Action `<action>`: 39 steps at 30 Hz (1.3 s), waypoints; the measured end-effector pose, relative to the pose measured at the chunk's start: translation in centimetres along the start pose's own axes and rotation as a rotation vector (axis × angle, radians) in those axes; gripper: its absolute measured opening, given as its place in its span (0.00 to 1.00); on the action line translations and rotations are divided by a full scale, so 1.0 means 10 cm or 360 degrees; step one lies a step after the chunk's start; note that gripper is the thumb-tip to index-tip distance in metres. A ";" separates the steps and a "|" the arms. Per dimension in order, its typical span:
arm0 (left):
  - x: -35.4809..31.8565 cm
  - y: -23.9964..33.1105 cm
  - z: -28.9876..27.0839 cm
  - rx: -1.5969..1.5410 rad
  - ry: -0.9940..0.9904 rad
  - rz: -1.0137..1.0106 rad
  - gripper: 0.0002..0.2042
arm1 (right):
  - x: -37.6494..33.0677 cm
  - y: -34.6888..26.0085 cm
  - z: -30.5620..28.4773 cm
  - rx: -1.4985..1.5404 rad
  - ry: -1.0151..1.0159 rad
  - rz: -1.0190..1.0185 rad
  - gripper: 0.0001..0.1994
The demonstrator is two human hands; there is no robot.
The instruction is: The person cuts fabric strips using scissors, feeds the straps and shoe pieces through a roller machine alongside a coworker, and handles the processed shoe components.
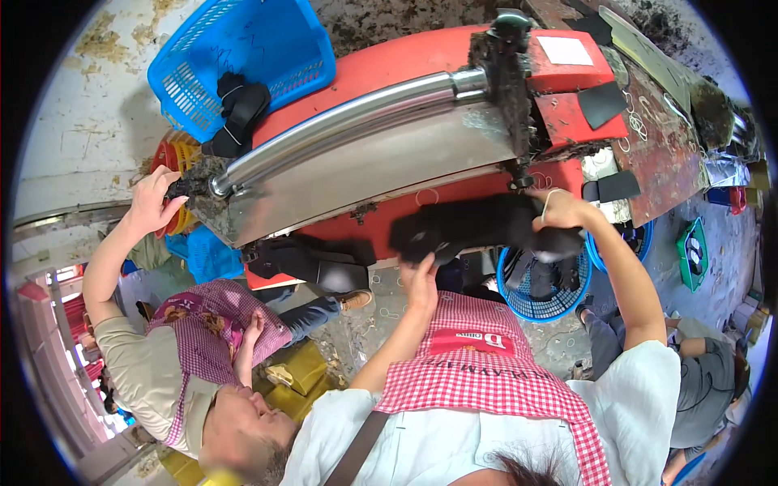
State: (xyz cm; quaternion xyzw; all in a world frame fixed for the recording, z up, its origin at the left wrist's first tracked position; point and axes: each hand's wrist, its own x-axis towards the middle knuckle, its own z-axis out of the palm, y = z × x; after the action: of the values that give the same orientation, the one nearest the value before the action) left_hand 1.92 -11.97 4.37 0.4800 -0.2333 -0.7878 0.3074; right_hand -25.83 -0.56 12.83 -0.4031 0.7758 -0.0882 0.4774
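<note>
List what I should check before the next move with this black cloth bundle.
1. Right hand grips one end of the black cloth bundle: ok.
2. Left hand firmly grips its lower edge: cannot tell.
3. Round blue basket sits below the bundle: ok.
4. Co-worker's hand at the steel pipe end, away from the bundle: ok.
5. Bundle free of the red machine: cannot tell.

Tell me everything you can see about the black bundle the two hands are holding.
The black bundle looks like soft, dark fabric, long and lumpy, held roughly level in front of the red machine and above a blue basket. The left hand supports its lower left end; the right hand grips its right end. Its finer details are too dark to make out.
</note>
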 end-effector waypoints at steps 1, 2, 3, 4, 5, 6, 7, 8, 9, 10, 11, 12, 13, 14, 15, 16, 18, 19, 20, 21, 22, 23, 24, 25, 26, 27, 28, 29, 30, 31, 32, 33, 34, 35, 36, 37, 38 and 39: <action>0.06 -0.03 0.00 -0.0008 0.0006 -0.0012 0.26 | 0.05 0.03 -0.07 -0.0261 0.0001 0.0122 0.40; 0.13 -0.08 -0.03 0.0174 -0.0125 0.0032 0.28 | 0.04 0.03 -0.06 -0.0433 0.0153 0.0153 0.38; 0.18 -0.10 -0.06 0.0356 -0.0259 0.0075 0.29 | 0.01 0.02 -0.03 -0.0605 0.0306 0.0184 0.36; 0.22 -0.11 -0.08 0.0369 -0.0238 0.0068 0.28 | -0.04 -0.05 0.02 -0.0607 0.0298 0.0199 0.36; 0.22 -0.05 -0.11 0.0367 -0.0224 0.0063 0.28 | -0.08 -0.15 0.09 -0.0616 0.0754 -0.0077 0.32; 0.20 0.03 -0.16 0.0414 -0.0142 0.0099 0.28 | -0.13 -0.25 0.18 -0.0608 0.1207 -0.0362 0.30; 0.15 0.10 -0.15 0.0456 -0.0077 0.0133 0.27 | -0.17 -0.31 0.33 -0.0394 0.1422 -0.0459 0.24; 0.06 0.16 -0.13 0.0713 0.0063 0.0355 0.25 | -0.20 -0.37 0.49 -0.0133 0.1387 -0.0563 0.21; -0.06 0.25 -0.06 0.0709 0.0060 0.0347 0.25 | -0.29 -0.51 0.68 0.0374 0.1222 -0.0558 0.18; -0.20 0.39 0.04 0.1176 -0.0306 0.0644 0.24 | -0.28 -0.62 0.89 0.0696 0.1090 -0.0540 0.18; -0.28 0.48 0.12 0.1634 -0.0696 0.0936 0.24 | -0.29 -0.87 1.03 0.1072 0.0941 -0.0408 0.23; -0.34 0.45 0.23 0.1465 -0.1058 0.0905 0.20 | -0.17 -0.95 1.28 0.1433 0.0873 -0.0482 0.30; -0.39 0.38 0.31 0.1286 -0.1400 0.0866 0.17 | -0.11 -1.09 1.34 0.1944 0.0576 -0.0421 0.33; -0.39 0.40 0.36 0.1469 -0.1503 0.1143 0.14 | -0.02 -1.18 1.33 0.2297 0.0458 -0.0385 0.32; -0.39 0.42 0.40 0.1652 -0.1599 0.1426 0.12 | 0.08 -1.21 1.29 0.2645 0.0327 -0.0345 0.31; -0.35 0.47 0.42 0.1659 -0.1778 0.1423 0.08 | 0.21 -1.19 1.30 0.2423 0.0497 -0.0404 0.27; -0.36 0.48 0.34 0.1688 -0.2073 0.1451 0.08 | 0.36 -1.17 1.14 0.0975 0.1067 -0.0403 0.17; -0.39 0.47 0.29 0.1696 -0.2363 0.1452 0.08 | 0.45 -1.14 1.02 0.0208 0.1319 -0.0490 0.17; -0.43 0.51 0.37 0.1709 -0.2196 0.1439 0.07 | 0.52 -1.09 0.99 -0.0001 0.1291 -0.0543 0.18; -0.42 0.54 0.42 0.1717 -0.2194 0.1454 0.07 | 0.59 -1.04 1.00 -0.0211 0.1260 -0.0592 0.20; -0.36 0.60 0.48 0.1755 -0.1924 0.1588 0.06 | 0.64 -0.97 1.02 -0.0205 0.1276 -0.0598 0.20; -0.31 0.71 0.57 0.1787 -0.1639 0.1714 0.06 | 0.67 -0.92 1.03 -0.0426 0.1245 -0.0631 0.19; -0.22 0.86 0.69 0.1841 -0.1472 0.1946 0.06 | 0.69 -0.87 1.04 -0.0645 0.1209 -0.0657 0.18; -0.12 1.07 0.88 0.1882 -0.1294 0.2167 0.05 | 0.69 -0.84 1.02 -0.0639 0.1212 -0.0663 0.18; 0.00 1.26 1.04 0.2008 -0.1145 0.2252 0.08 | 0.71 -0.81 1.01 -0.0629 0.1136 -0.0742 0.18; 0.17 1.41 1.18 0.2264 -0.0964 0.2333 0.12 | 0.71 -0.80 0.99 -0.0614 0.1061 -0.0814 0.18; 0.30 1.58 1.40 0.2508 -0.0827 0.2385 0.16 | 0.72 -0.79 0.98 -0.0690 0.1126 -0.0892 0.16; 0.45 1.69 1.59 0.2689 -0.0654 0.2403 0.18 | 0.71 -0.78 0.96 -0.0674 0.1119 -0.0884 0.16; 0.65 1.77 1.76 0.2757 -0.0579 0.2514 0.19 | 0.70 -0.78 0.91 -0.0685 0.1087 -0.0962 0.15; 0.86 1.83 1.83 0.2862 -0.0611 0.2405 0.18 | 0.68 -0.80 0.88 -0.0693 0.1052 -0.1056 0.14; 0.95 1.89 1.94 0.3169 -0.0663 0.2053 0.18 | 0.69 -0.78 0.85 -0.0693 0.1152 -0.1146 0.12; 1.09 1.91 2.01 0.3174 -0.0686 0.2052 0.18 | 0.68 -0.78 0.81 -0.0682 0.1157 -0.1131 0.12; 1.19 1.92 2.05 0.3183 -0.0713 0.1896 0.20 | 0.63 -0.80 0.77 -0.0583 0.1026 -0.1110 0.11; 1.26 1.98 2.06 0.3191 -0.0716 0.1744 0.22 | 0.52 -0.88 0.69 -0.0488 0.0895 -0.1107 0.10; 1.40 2.05 2.01 0.3186 -0.0946 0.1554 0.26 | 0.36 -0.96 0.60 -0.0397 0.1022 -0.1205 0.08; 1.45 2.04 2.02 0.3187 -0.0949 0.1549 0.26 | 0.19 -1.05 0.49 -0.0395 0.1019 -0.1202 0.08; 1.48 2.05 2.02 0.3031 -0.0966 0.1499 0.26 | 0.02 -1.14 0.41 0.0004 0.1020 -0.1136 0.07; 1.49 2.06 2.01 0.2877 -0.0975 0.1453 0.26 | -0.07 -1.20 0.37 0.0399 0.1012 -0.1064 0.07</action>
State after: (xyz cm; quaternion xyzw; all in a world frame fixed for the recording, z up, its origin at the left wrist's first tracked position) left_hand -16.03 -35.55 17.58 0.1779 -0.9590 -0.2185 0.0310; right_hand -16.19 -7.11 17.58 -0.5229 0.6947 -0.4486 0.2068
